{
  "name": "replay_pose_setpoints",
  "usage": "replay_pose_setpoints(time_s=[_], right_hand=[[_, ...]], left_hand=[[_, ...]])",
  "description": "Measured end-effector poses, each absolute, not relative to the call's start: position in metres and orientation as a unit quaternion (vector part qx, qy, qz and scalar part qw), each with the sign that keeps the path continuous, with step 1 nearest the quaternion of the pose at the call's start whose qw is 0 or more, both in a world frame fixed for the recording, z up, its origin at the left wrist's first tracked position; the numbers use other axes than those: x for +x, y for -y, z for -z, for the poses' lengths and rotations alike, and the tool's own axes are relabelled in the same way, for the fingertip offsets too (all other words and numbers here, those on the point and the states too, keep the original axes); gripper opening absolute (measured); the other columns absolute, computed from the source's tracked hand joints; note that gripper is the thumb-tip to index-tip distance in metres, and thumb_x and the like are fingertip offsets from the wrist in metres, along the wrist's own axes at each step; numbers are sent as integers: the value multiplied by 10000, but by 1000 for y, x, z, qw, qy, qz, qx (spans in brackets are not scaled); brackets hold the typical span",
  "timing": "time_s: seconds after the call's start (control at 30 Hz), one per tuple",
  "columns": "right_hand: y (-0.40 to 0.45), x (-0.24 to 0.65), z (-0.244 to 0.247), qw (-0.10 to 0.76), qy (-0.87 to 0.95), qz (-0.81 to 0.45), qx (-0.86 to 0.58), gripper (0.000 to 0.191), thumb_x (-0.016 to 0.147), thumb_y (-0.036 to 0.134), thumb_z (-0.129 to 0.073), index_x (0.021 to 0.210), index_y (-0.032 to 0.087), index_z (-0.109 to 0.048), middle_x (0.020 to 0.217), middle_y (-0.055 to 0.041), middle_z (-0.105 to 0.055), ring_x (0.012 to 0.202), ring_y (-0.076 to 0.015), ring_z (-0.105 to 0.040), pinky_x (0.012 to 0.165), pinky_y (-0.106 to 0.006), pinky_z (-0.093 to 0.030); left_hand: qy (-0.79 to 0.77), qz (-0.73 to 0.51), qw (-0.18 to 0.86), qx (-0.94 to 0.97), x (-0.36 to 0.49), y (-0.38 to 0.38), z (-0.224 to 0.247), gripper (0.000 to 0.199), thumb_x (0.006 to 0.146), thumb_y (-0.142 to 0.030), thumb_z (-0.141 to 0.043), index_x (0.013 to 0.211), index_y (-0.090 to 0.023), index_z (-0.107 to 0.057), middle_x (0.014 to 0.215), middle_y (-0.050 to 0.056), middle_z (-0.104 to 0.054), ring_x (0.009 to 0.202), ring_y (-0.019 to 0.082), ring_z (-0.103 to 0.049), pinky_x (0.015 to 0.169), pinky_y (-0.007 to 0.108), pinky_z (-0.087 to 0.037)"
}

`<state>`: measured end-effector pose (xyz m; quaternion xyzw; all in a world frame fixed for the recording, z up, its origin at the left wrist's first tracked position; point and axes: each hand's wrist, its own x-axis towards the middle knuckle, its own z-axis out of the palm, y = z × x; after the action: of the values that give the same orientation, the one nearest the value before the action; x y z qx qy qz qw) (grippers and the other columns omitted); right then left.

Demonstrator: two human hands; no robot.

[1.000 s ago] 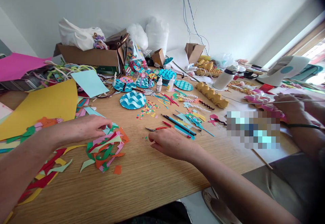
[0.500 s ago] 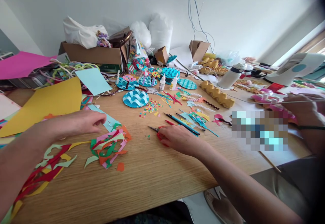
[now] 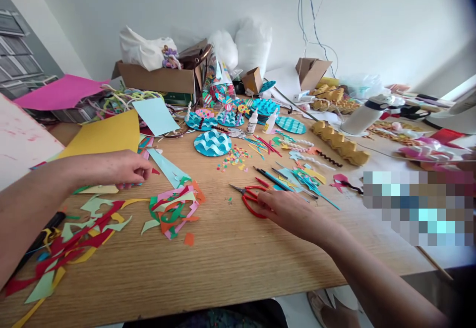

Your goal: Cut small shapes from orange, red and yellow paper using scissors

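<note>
Right hand (image 3: 288, 211) at red scissors (image 3: 243, 191) on the surface (image 3: 223, 263), grip unclear; left hand (image 3: 119, 167) half-curled, contents hidden. Paper scraps (image 3: 178, 200) already cut; yellow sheet (image 3: 107, 135) looks uncut.

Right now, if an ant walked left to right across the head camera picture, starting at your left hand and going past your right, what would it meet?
Left hand → curly pile of paper scraps → red-handled scissors → right hand, over the scissors' handles → pink paper shape.
</note>
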<state>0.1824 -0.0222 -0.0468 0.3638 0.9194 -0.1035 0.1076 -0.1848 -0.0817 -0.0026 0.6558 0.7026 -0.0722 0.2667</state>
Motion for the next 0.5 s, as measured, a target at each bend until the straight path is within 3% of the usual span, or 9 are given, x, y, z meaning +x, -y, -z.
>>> replay_pose_setpoints(time_s=[0.1,0.3,0.5], right_hand=[[26,180,40,121,-918,91,366,380,935,247,-441,1299,213,-543,1189,-110,-662,1045,-274,-647,757,-332,-513],[28,181,37,129,-921,71,360,351,958,273,-399,1243,206,-591,1084,-111,-702,986,-265,-671,759,-326,-508],[27,183,37,147,-917,54,367,362,961,272,-403,1285,215,-553,1044,-105,-717,943,-276,-687,732,-335,-506]], left_hand=[[-707,120,316,621,-185,93,-2,142,713,-160,-402,685,-176,-540,521,-19,-519,468,138,-518,448,225,-399],[-748,177,237,594,-195,118,8,54,698,-208,-440,698,-193,-492,592,-15,-541,483,143,-498,433,224,-352],[-711,187,199,648,-201,142,27,74,670,-178,-526,738,-192,-550,682,9,-611,638,175,-540,559,245,-337]])
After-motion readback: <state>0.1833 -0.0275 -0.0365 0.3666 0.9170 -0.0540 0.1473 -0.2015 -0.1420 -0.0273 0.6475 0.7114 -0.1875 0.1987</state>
